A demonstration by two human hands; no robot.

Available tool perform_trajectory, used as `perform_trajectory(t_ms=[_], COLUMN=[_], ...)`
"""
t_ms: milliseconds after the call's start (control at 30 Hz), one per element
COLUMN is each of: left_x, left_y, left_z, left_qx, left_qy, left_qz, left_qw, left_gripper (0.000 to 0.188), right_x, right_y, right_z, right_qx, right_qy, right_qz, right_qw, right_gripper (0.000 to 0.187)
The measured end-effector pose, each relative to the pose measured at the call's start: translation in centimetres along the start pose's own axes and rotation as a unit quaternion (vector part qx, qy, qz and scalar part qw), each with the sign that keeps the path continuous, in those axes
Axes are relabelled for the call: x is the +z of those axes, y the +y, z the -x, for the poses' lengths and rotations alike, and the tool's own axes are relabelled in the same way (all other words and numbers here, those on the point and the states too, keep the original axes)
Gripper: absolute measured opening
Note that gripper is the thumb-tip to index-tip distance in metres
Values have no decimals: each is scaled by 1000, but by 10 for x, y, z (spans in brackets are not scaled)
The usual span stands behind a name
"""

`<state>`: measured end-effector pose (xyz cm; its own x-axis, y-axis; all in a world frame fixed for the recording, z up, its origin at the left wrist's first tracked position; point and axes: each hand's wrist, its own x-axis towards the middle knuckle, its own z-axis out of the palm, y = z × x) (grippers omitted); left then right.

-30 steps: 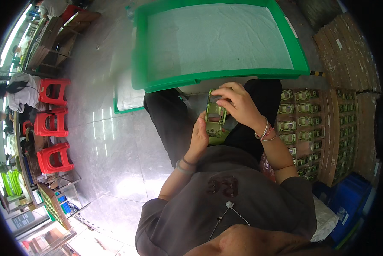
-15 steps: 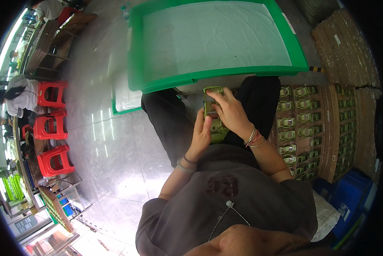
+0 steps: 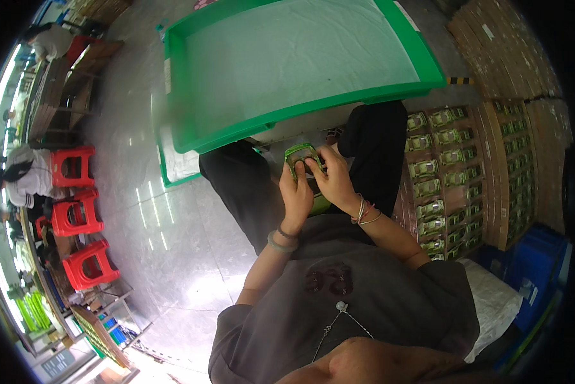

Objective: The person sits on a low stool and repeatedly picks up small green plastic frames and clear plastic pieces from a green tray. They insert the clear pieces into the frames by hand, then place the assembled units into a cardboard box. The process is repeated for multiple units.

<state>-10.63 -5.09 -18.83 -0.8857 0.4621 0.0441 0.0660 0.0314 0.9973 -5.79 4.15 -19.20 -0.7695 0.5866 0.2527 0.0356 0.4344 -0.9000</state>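
One green part [image 3: 302, 152] is in the person's grip, above the lap and apart from the near edge of the green tray [image 3: 294, 114]. The left hand [image 3: 295, 200] is closed on its left side, the right hand [image 3: 335, 182] on its right — both thumbs press close together at the part. It is a hollow, glossy frame with rounded corners. The single large tray beyond has smooth raised walls and a creased white lining [image 3: 294, 54]; a pale label strip [image 3: 407, 16] marks its right edge, too small to read. On the brown board [image 3: 455, 198], at least seven similar green frames [image 3: 423, 168] line the left edge — the others overlap too much to count. Three red stools [image 3: 76, 212] stand in a line at left.
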Motion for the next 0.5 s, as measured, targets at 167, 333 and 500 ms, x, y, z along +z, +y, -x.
perform_trajectory(t_ms=[167, 333, 500], left_x=[12, 31, 23], left_y=[-11, -4, -1], left_z=[-1, 2, 8], left_qx=[11, -33, -106], left_qy=[-32, -186, -237], left_qz=[-50, -7, 0], left_qw=[998, 982, 966], left_gripper=[14, 29, 30], right_x=[-10, -51, -163], right_y=[7, 31, 140], right_z=[8, 23, 92], right_qx=[3, 117, 361], right_qy=[55, 76, 276], right_qz=[18, -69, -40], right_qw=[998, 988, 890], right_gripper=[17, 22, 28])
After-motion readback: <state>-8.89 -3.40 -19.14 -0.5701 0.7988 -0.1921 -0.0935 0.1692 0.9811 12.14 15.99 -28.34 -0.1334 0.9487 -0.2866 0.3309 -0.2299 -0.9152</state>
